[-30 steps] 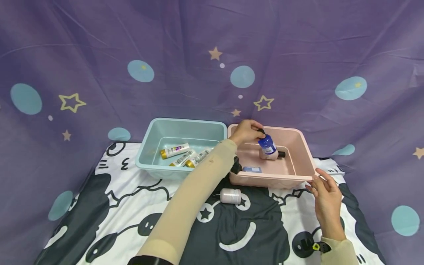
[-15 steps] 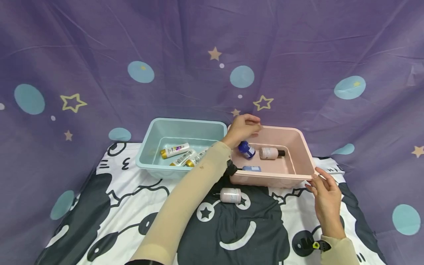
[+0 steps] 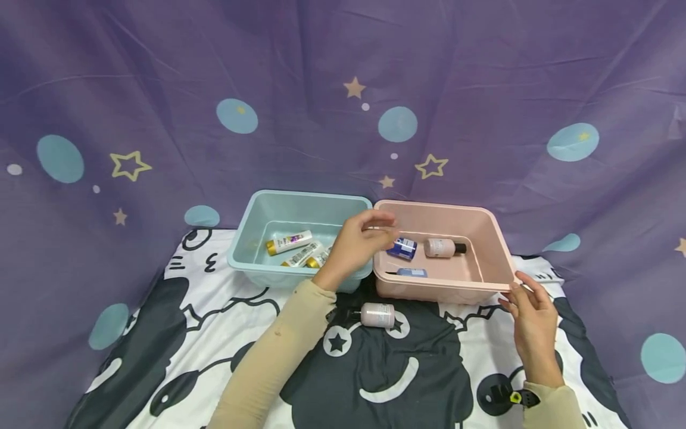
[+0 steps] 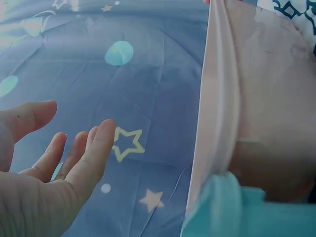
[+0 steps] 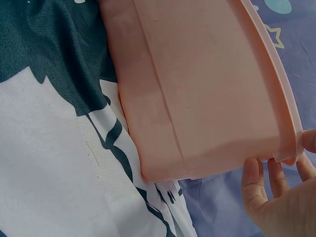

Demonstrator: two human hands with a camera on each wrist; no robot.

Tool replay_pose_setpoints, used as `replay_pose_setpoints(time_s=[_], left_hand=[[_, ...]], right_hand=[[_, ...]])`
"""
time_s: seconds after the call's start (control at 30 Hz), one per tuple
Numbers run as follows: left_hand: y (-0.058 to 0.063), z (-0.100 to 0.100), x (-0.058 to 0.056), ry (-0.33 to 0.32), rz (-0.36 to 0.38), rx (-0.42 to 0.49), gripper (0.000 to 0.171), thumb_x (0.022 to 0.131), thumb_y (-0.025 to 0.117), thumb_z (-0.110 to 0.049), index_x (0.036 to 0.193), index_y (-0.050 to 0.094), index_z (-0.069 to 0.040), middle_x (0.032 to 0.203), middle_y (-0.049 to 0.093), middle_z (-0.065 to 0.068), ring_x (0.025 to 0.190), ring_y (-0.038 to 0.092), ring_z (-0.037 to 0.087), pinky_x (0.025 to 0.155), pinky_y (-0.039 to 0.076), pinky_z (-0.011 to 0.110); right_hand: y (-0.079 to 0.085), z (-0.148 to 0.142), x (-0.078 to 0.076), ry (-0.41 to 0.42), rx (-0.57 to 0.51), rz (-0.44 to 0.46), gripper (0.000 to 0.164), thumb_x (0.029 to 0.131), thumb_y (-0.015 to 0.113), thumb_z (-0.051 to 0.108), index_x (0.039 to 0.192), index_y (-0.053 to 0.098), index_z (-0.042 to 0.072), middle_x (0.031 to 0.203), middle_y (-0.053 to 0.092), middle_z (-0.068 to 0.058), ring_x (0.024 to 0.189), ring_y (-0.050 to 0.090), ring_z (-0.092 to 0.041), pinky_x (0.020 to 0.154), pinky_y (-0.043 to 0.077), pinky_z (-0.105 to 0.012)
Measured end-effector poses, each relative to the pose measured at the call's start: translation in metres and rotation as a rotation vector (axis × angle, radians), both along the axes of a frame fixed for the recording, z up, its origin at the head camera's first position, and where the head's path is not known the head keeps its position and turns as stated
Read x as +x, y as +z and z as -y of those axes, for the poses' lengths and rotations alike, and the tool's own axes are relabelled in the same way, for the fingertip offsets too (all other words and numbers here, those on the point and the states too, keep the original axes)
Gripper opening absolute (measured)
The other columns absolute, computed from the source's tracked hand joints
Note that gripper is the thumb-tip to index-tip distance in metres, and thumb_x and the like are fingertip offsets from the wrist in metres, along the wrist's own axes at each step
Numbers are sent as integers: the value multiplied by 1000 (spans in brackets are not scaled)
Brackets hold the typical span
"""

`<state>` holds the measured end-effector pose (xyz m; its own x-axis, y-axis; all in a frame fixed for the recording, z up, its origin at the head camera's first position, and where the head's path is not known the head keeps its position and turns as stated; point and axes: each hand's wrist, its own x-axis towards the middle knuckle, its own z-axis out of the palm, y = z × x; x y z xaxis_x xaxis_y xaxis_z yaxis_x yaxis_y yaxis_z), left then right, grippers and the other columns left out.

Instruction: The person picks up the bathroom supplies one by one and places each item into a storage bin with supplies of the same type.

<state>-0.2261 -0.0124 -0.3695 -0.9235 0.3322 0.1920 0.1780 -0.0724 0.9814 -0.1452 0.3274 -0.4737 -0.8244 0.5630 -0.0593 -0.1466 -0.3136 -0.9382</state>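
Note:
My left hand (image 3: 359, 244), fingers loosely bent with nothing in them, hovers between the two bins; in the left wrist view the same hand (image 4: 54, 168) has its fingers spread apart. Just beyond its fingertips a dark blue bottle (image 3: 404, 249) lies in the pink bin (image 3: 450, 292). Beside it lie a pale pink bottle (image 3: 439, 248) with a black cap and a light blue bottle (image 3: 412, 272). My right hand (image 3: 535, 328) grips the bin's near right corner, thumb at the rim and fingers underneath, as the right wrist view also shows this hand (image 5: 281, 197).
Left of the pink bin stands a light blue bin (image 3: 257, 271) holding several white tubes (image 3: 292, 241) with gold caps. Another pale pink bottle (image 3: 377, 315) lies on the patterned cloth (image 3: 396, 363) in front. A purple curtain (image 3: 300, 119) hangs behind the bins.
My left hand has let go of the dark blue bottle, which dropped into the pink bin's left part, and drawn back left and nearer. My right hand stays on the corner.

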Motion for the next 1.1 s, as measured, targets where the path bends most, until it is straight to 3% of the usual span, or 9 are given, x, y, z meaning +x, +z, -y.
replay_pose_setpoints(time_s=[0.27, 0.57, 0.83, 1.1], left_hand=[[-33, 39, 43, 37, -23, -51, 35, 92, 75, -14, 124, 66, -2, 120, 67, 9, 103, 68, 21, 85, 57, 35], [-90, 61, 72, 44, 99, -48, 34, 92, 75, -11, 123, 67, -2, 117, 68, 12, 101, 69, 24, 84, 58, 35], [-136, 66, 75, 96, 209, -25, 36, 92, 73, -7, 124, 63, 6, 118, 65, 22, 104, 68, 28, 83, 58, 34], [-157, 67, 69, 123, 235, -80, 38, 92, 73, -6, 126, 62, 7, 122, 62, 27, 105, 67, 31, 81, 59, 33]], right_hand=[[-4, 2, 0, -4, 14, 28, 38, 94, 70, 2, 131, 62, -1, 108, 67, -12, 82, 72, -17, 69, 60, -28], [-5, 0, 2, -27, 7, 6, 36, 94, 68, 0, 130, 63, -1, 107, 68, -13, 80, 72, -18, 68, 60, -28], [-6, -1, 1, -27, 9, 9, 36, 95, 68, 0, 130, 63, -1, 106, 68, -13, 80, 72, -18, 67, 60, -28], [-5, 1, 0, -19, -10, 1, 37, 94, 69, 1, 130, 63, -1, 108, 68, -13, 81, 72, -19, 68, 60, -29]])
